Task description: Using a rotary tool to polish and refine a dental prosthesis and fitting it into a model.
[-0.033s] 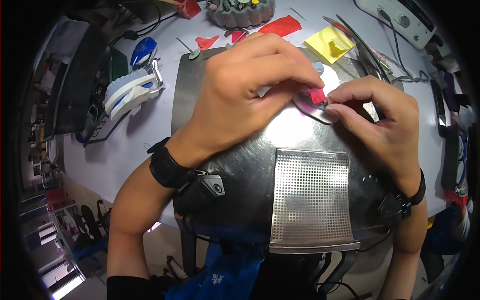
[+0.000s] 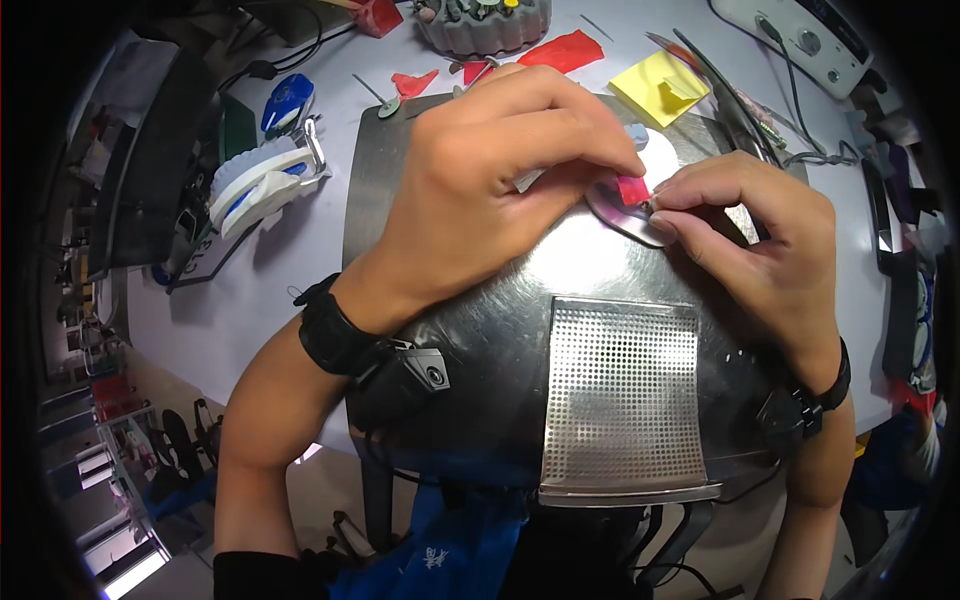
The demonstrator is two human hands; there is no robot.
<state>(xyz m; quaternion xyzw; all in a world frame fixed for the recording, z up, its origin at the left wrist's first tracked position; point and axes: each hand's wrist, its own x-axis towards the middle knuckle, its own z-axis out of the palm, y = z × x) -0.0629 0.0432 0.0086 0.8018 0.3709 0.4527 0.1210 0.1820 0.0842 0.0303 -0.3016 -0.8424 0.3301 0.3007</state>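
starting close in: spot a mesh tray (image 2: 622,400) at the near edge of a metal plate (image 2: 480,330), well apart from the fiddly stuff.

a bit further out, find both hands over the plate. looks mid-job, honestly: got the red bit (image 2: 633,190) picked up and brought in between the hands, so would call that part done. not yet let go of anything, so would count that as left to do. can't tell how much is actually finished on the work itself, way too small to read.

grip check: see the left hand (image 2: 500,160) curled narrow, apparently pinching the red bit under the index tip; can't see the thumb side. also catch something pale (image 2: 527,181) in the curl of that hand, no clue on the kind. see the right hand (image 2: 770,210) pinched tight on what seems to be a small piece (image 2: 646,206), dark and too tiny to name.

to place the red bit: pokes out just below the left index tip, just beside the right fingertips. can't tell if touching those. shows in front of a shiny oval (image 2: 618,222), maybe resting on it, maybe not.

further back: notice a disc on a stem (image 2: 389,107), a yellow pad (image 2: 650,95), a red scrap (image 2: 562,50), then a grey tub (image 2: 490,42) and a white box (image 2: 800,40).
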